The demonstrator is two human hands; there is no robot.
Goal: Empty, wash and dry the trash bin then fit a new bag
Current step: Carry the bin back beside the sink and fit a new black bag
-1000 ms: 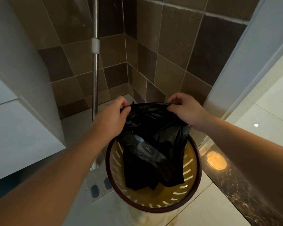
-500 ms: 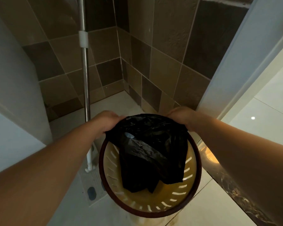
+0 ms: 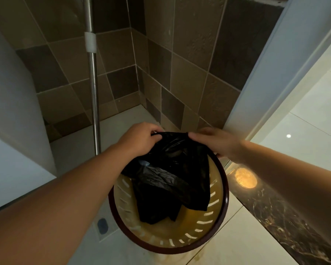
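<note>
My left hand (image 3: 139,139) and right hand (image 3: 218,143) each pinch the top edge of the black bag (image 3: 172,175), fingers clamped on the plastic, holding its mouth stretched between them over the far rim of the yellow bin (image 3: 219,203). The rest of the bag hangs crumpled inside the bin (its slotted wall shows around it). A metal pole (image 3: 93,77) stands just left.

My fingers feel thin, crinkly, glossy black plastic bag (image 3: 172,175); the bin (image 3: 221,205) looks smooth yellow plastic, the pole (image 3: 93,81) shiny metal.
</note>
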